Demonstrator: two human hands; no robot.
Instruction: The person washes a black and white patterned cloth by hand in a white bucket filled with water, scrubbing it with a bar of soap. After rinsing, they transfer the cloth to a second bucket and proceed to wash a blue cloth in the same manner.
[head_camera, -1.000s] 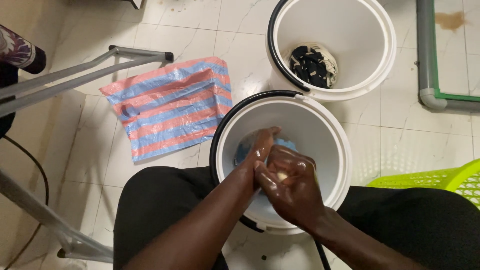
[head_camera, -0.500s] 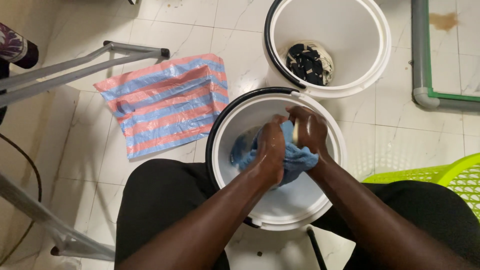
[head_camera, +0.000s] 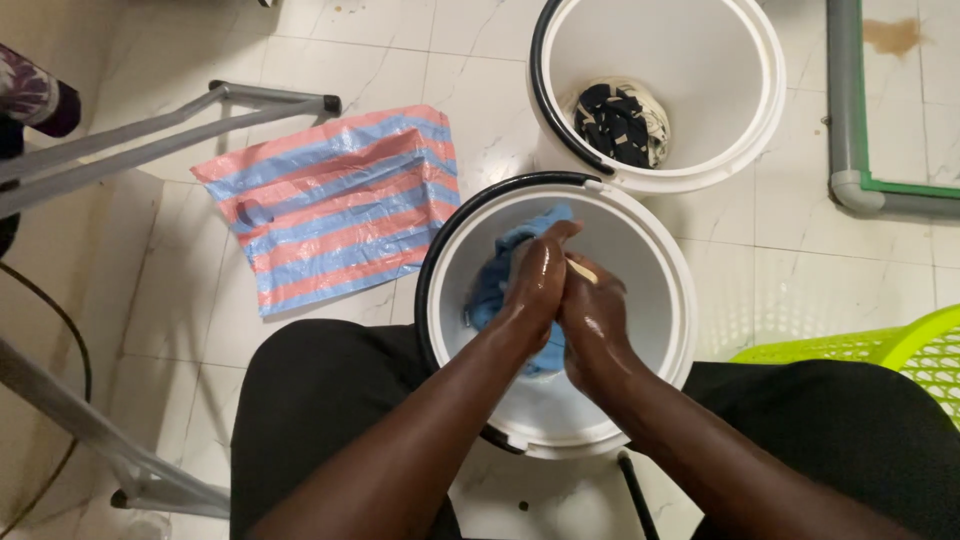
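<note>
A white bucket (head_camera: 660, 270) with a black handle stands between my knees. A wet light-blue cloth (head_camera: 497, 272) lies inside it. My left hand (head_camera: 533, 285) presses on the cloth with its fingers closed over it. My right hand (head_camera: 590, 315) sits tight against the left one and grips a pale piece of soap (head_camera: 582, 270) along with the cloth. Both hands are wet and shiny.
A second white bucket (head_camera: 745, 100) behind holds a black-and-cream garment (head_camera: 620, 122). A pink-and-blue striped plastic bag (head_camera: 330, 205) lies on the tiled floor at left. Metal frame legs (head_camera: 160, 135) stand at left, a lime-green basket (head_camera: 880, 350) at right, a grey pipe (head_camera: 845, 110) at far right.
My hands drew apart over the cloth, then came back together. The blue cloth now bunches toward the bucket's far left side, and the right hand has slid back toward me.
</note>
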